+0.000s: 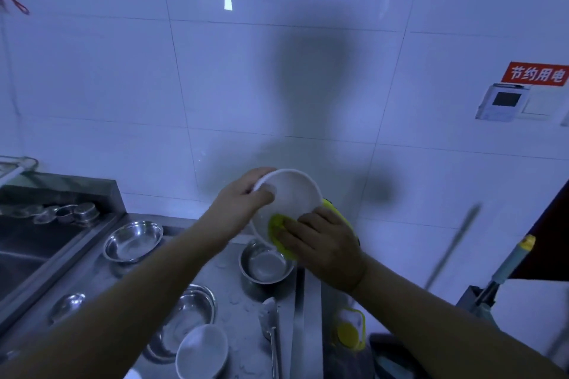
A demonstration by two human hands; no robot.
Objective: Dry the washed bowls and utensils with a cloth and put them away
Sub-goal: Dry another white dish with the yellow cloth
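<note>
White tiled wall behind steel counter, left hand gripping white bowl rim, right hand fingers flat, pressing yellow cloth inside it

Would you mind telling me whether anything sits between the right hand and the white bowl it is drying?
Yes: the yellow-green cloth lies between the right hand and the white bowl, pressed against the bowl's lower inside. The left hand grips the rim directly.

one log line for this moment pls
step: drying | left hand: grips round white bowl rim | right hand: presses yellow-green cloth into bowl | put away: not yet
</note>
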